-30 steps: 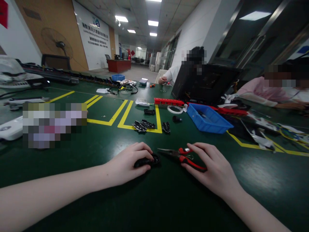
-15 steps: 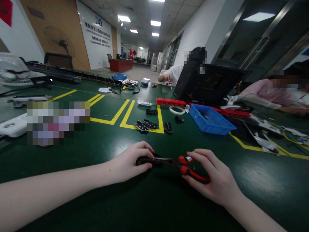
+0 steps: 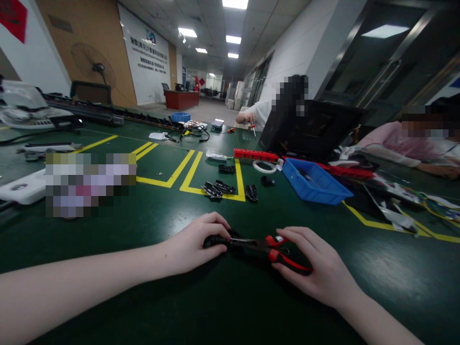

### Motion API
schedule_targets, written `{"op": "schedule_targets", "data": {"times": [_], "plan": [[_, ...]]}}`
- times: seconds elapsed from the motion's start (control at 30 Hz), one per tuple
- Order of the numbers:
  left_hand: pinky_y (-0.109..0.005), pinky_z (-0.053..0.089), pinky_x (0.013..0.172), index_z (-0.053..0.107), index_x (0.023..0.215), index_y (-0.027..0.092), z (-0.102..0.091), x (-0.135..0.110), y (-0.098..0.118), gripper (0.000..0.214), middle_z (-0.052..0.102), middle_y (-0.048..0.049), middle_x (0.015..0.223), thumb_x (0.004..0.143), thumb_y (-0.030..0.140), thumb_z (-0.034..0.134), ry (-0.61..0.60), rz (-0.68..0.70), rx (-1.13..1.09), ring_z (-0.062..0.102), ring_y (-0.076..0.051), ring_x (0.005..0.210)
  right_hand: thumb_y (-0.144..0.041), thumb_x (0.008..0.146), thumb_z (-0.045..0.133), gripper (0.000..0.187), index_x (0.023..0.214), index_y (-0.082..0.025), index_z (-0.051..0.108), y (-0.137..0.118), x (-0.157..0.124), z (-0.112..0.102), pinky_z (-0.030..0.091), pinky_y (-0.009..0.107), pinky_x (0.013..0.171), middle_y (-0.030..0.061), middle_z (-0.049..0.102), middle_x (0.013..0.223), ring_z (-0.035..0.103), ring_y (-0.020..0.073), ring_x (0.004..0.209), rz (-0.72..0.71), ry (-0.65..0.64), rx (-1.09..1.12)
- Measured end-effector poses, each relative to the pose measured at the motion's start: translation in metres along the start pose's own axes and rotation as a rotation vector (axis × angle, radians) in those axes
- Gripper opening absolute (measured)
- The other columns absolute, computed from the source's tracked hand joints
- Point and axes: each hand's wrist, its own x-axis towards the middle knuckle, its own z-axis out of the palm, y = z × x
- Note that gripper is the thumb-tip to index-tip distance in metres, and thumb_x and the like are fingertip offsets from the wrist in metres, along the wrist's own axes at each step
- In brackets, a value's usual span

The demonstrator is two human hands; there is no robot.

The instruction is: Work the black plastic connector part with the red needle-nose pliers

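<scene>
My left hand point(image 3: 203, 242) is closed around a small black part point(image 3: 212, 241), pinched between thumb and fingers just above the green table. My right hand point(image 3: 312, 261) grips red-and-black long-nose pliers point(image 3: 275, 247) by the handles, which are spread a little apart. The jaws point left and reach to the black part, by my left fingertips. Whether they bite on it I cannot tell, as the fingers and the dark part cover the tips. Beyond my hands lie several similar black parts point(image 3: 225, 187), in and beside a yellow taped outline.
A blue bin point(image 3: 316, 184) with dark items stands at the right, beside a roll of white tape point(image 3: 264, 166) and a red strip point(image 3: 255, 155). A white device point(image 3: 25, 186) lies at the left. Across the table, a person's hand point(image 3: 247, 117) holds a screwdriver; another person sits far right.
The view has tilted slightly, so the scene sits a little lower and to the right. Both hands keep their hold, and the pliers have barely shifted.
</scene>
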Motion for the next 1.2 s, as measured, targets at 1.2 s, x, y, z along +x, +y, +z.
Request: {"op": "schedule_targets", "data": {"times": [1.2], "plan": [[-0.036,0.045,0.100,0.063,0.101,0.018,0.003,0.002,-0.007,0.011,0.059,-0.0058,0.120,0.093,0.014,0.057,-0.055,0.132,-0.045,0.057,-0.019,0.113,-0.038,0.081,0.064,0.037,0.110,-0.017,0.059,-0.007,0.006,-0.014,0.055,0.032,0.071,0.0102,0.068,0.099,0.066,0.0206,0.082,-0.113,-0.014,-0.073]]}}
